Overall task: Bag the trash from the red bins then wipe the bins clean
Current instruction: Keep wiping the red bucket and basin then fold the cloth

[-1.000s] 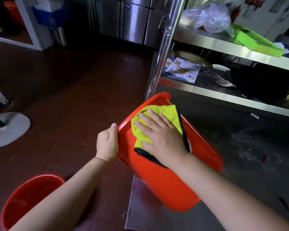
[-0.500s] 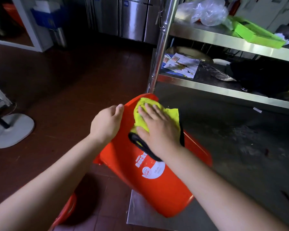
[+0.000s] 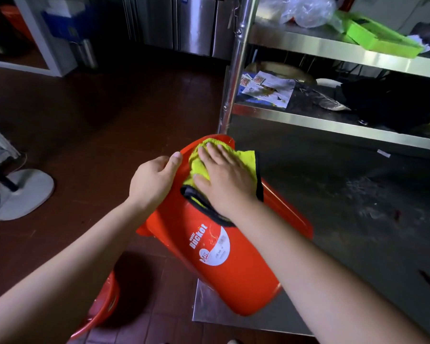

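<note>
A red bin (image 3: 224,276) with a white round label lies tilted on its side at the corner of a steel shelf, its mouth pointing away from me. My left hand (image 3: 154,182) grips its rim on the left side. My right hand (image 3: 224,180) lies flat on a yellow cloth (image 3: 246,160) with a dark edge, pressing it against the bin's outer wall near the rim. A second red bin (image 3: 102,311) stands on the floor at the lower left, mostly hidden under my left forearm.
The steel rack (image 3: 333,125) on the right holds papers (image 3: 268,90), a dark bundle, a green tray (image 3: 380,38) and a clear plastic bag (image 3: 305,11). Its upright post (image 3: 233,70) rises just behind the bin. A fan base (image 3: 23,192) sits on the brown tiled floor at the left.
The bin has been turned so its label side faces up. My left hand shifted up along the rim. My right hand and the cloth moved from inside the mouth onto the outer wall near the rim.
</note>
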{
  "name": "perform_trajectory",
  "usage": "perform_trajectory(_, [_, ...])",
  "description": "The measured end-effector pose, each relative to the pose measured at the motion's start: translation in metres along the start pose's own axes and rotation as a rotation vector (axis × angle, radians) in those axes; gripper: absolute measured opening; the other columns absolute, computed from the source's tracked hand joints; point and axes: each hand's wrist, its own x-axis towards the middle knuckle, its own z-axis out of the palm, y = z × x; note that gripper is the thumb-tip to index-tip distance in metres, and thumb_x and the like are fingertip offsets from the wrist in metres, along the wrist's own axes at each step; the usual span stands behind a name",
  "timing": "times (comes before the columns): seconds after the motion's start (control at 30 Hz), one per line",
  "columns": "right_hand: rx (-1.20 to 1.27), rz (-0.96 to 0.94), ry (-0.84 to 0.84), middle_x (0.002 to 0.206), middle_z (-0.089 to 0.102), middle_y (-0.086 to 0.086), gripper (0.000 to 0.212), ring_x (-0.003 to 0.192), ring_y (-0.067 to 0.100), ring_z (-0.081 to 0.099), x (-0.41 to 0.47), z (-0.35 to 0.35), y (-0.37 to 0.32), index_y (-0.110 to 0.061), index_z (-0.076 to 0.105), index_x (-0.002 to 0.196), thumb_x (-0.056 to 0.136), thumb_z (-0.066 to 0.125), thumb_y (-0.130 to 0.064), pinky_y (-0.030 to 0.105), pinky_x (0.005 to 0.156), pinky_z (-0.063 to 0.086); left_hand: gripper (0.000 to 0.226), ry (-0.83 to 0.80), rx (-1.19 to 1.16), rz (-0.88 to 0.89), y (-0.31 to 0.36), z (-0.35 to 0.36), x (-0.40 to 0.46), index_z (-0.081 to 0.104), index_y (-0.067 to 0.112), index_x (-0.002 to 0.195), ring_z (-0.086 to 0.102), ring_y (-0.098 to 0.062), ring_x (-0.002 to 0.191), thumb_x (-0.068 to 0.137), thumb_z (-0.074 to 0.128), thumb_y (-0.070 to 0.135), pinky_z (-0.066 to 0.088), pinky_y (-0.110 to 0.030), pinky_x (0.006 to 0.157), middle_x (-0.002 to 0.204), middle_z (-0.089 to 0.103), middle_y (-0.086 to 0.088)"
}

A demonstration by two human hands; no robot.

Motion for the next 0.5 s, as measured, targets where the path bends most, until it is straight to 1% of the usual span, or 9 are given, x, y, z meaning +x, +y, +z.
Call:
perform_trajectory(0.03, [0.046, 0.019, -0.012, 0.158, 0.017, -0.003, 0.064, 0.145, 0.018, 0.013, 0.006, -0.002, 0.004, -0.024, 0.021, 0.150, 0.094, 0.038, -0.051, 0.033, 0.116, 0.010, 0.055, -0.005, 0.009, -0.003, 0.000, -0.001, -0.001, 0.060, 0.016, 0.076, 0.060, -0.022, 0.068, 0.086, 0.039, 0.066, 0.044, -0.035, 0.061, 0.067, 0.062, -0.004])
perform_trajectory(0.1, [0.100, 0.053, -0.025, 0.158, 0.017, -0.006, 0.062, 0.145, 0.016, 0.014, 0.011, -0.006, 0.010, -0.028, 0.022, 0.149, 0.094, 0.038, -0.052, 0.031, 0.116, 0.011, 0.048, -0.019, 0.043, -0.012, 0.003, 0.000, -0.002, 0.060, 0.016, 0.077, 0.061, -0.022, 0.068, 0.080, 0.050, 0.064, 0.048, -0.036, 0.060, 0.067, 0.063, -0.002])
perform_trajectory(0.17, [0.094, 0.068, -0.022, 0.158, 0.014, -0.008, 0.063, 0.145, 0.016, 0.012, 0.003, -0.006, 0.014, -0.031, 0.020, 0.149, 0.093, 0.037, -0.055, 0.031, 0.115, 0.011, 0.042, -0.037, 0.091, -0.009, 0.008, 0.001, -0.003, 0.059, 0.017, 0.076, 0.062, -0.020, 0.066, 0.077, 0.059, 0.059, 0.051, -0.037, 0.060, 0.067, 0.063, 0.000])
perform_trajectory(0.23, [0.051, 0.060, -0.006, 0.159, 0.011, -0.008, 0.065, 0.146, 0.015, 0.009, -0.017, -0.005, 0.019, -0.031, 0.016, 0.150, 0.093, 0.035, -0.057, 0.031, 0.116, 0.008, 0.039, -0.082, 0.088, -0.025, 0.010, 0.001, -0.002, 0.061, 0.018, 0.078, 0.064, -0.019, 0.066, 0.076, 0.063, 0.057, 0.053, -0.037, 0.061, 0.069, 0.065, 0.000])
perform_trajectory(0.33, [-0.024, 0.040, 0.016, 0.159, 0.013, -0.005, 0.066, 0.146, 0.016, 0.009, -0.070, -0.002, 0.032, -0.028, 0.017, 0.150, 0.092, 0.035, -0.056, 0.032, 0.117, 0.008, 0.040, -0.153, 0.034, -0.053, 0.012, -0.001, 0.000, 0.063, 0.017, 0.085, 0.066, -0.023, 0.068, 0.076, 0.065, 0.056, 0.056, -0.045, 0.067, 0.074, 0.069, -0.004])
perform_trajectory(0.4, [-0.036, 0.050, 0.034, 0.158, 0.016, -0.004, 0.065, 0.146, 0.016, 0.012, -0.108, -0.002, 0.045, -0.025, 0.022, 0.149, 0.092, 0.036, -0.052, 0.033, 0.118, 0.012, 0.042, -0.148, 0.061, -0.026, 0.015, 0.000, 0.000, 0.062, 0.016, 0.084, 0.065, -0.024, 0.066, 0.077, 0.063, 0.057, 0.056, -0.047, 0.065, 0.072, 0.068, -0.006])
perform_trajectory(0.43, [-0.036, 0.067, 0.042, 0.157, 0.018, -0.004, 0.064, 0.146, 0.016, 0.013, -0.126, -0.002, 0.052, -0.024, 0.024, 0.149, 0.092, 0.039, -0.050, 0.034, 0.118, 0.013, 0.042, -0.143, 0.076, -0.013, 0.017, 0.001, 0.000, 0.061, 0.016, 0.083, 0.065, -0.024, 0.065, 0.078, 0.062, 0.057, 0.056, -0.046, 0.063, 0.071, 0.067, -0.006])
perform_trajectory(0.5, [-0.026, 0.115, 0.072, 0.156, 0.021, -0.003, 0.063, 0.145, 0.018, 0.016, -0.158, -0.002, 0.064, -0.021, 0.029, 0.147, 0.091, 0.051, -0.041, 0.037, 0.117, 0.019, 0.043, -0.142, 0.100, 0.005, 0.023, 0.004, 0.001, 0.060, 0.016, 0.083, 0.064, -0.025, 0.064, 0.078, 0.061, 0.058, 0.056, -0.045, 0.062, 0.070, 0.065, -0.005])
